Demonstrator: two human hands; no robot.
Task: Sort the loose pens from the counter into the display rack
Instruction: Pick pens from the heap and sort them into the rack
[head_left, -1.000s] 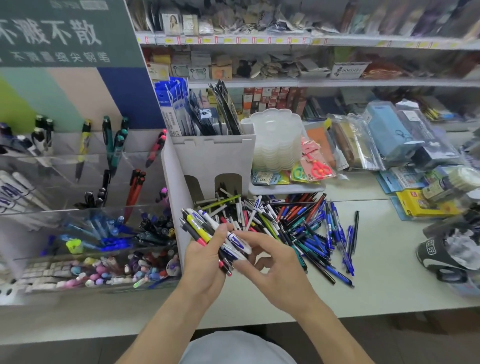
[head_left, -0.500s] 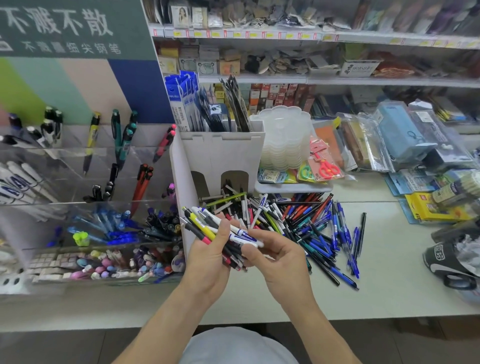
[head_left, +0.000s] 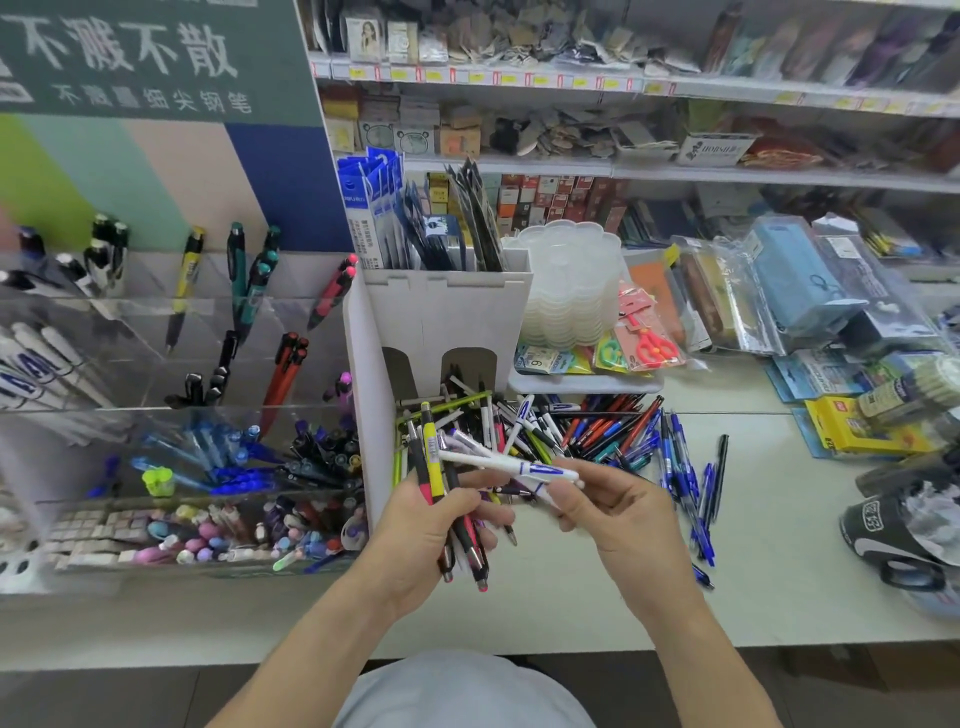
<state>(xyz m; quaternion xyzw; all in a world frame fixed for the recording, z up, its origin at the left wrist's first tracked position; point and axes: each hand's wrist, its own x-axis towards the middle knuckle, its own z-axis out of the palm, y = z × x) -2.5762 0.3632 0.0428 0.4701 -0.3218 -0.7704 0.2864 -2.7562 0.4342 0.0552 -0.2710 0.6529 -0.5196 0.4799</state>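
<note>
My left hand (head_left: 421, 540) grips a bundle of pens (head_left: 441, 483), black, yellow and pink ones, held nearly upright over the counter's front. My right hand (head_left: 613, 509) pinches white pens with blue print (head_left: 519, 465), which lie crosswise and are partly pulled out of that bundle. Behind both hands a pile of loose pens (head_left: 597, 436) in blue, red, black and white spreads over the counter. The clear display rack (head_left: 171, 374) stands at the left, its tiered compartments holding pens sorted by kind.
A white cardboard holder (head_left: 447, 322) with refill packs stands between rack and pile. A stack of clear plastic trays (head_left: 571, 286) and packaged scissors (head_left: 649, 338) sit behind the pile. Pencil cases and boxed goods crowd the right; a black cap (head_left: 893, 530) lies at the right edge.
The bundle in my left hand has swung from slanted to nearly upright. My right hand has drawn the white pens out sideways to the right. The camera has tilted slightly.
</note>
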